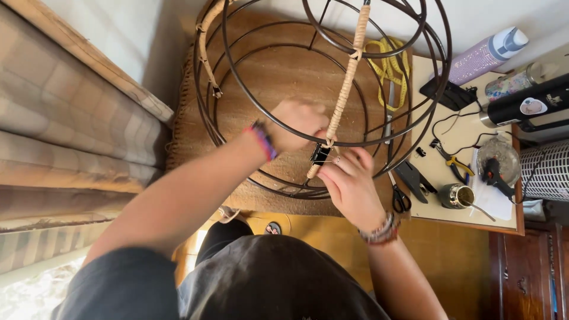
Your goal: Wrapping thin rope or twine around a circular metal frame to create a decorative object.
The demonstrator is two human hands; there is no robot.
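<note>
Head view: your left hand (pixel 299 121) and right hand (pixel 351 181) meet at the centre on a dark wire frame (pixel 237 89), where a rib is wrapped in pale cord (pixel 349 71). Your right fingers pinch together on a black binder clip (pixel 320 154) clamped over the cord's lower end; your left fingers close on the cord just beside it, at 10 o'clock of the clip. At 3 o'clock, on the side table (pixel 427 71), a small metal cup (pixel 456 195) holds a thin stick. At 1 o'clock lies a glittery purple bottle (pixel 483 56) with a white cap; beside it a black cylinder (pixel 524 106) carries a round pale sticker.
</note>
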